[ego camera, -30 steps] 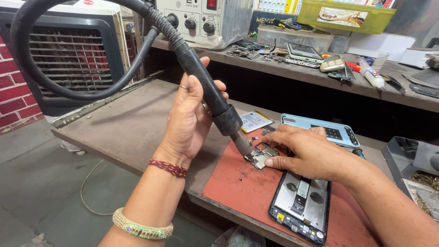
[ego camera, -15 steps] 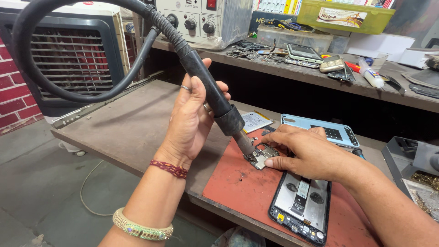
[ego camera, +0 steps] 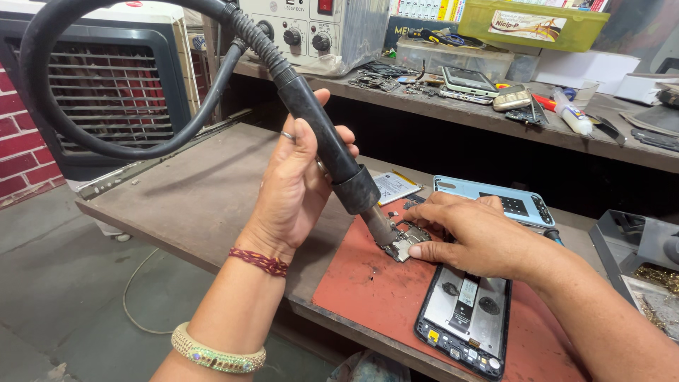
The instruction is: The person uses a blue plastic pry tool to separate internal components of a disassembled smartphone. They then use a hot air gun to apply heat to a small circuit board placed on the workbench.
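Observation:
My left hand [ego camera: 297,184] grips the black handle of a hot-air tool [ego camera: 322,138], its thick black hose looping up and left. The metal nozzle [ego camera: 380,226] points down at a small circuit board [ego camera: 404,240] lying on a red work mat [ego camera: 368,290]. My right hand [ego camera: 474,237] rests on the mat with its fingers pressing on that board. An opened phone frame [ego camera: 467,315] lies face down on the mat just below my right hand. A light-blue phone back cover [ego camera: 495,198] sits behind the hand.
A grey control unit with knobs [ego camera: 304,28] stands on the rear shelf, beside phones [ego camera: 467,79], small tools and a green tray [ego camera: 530,25]. An air cooler [ego camera: 106,92] stands at left. A dark tray [ego camera: 636,255] sits at right. A flat white battery [ego camera: 392,187] lies behind the nozzle.
The nozzle has shifted slightly over the circuit board; both hands stay in nearly the same place.

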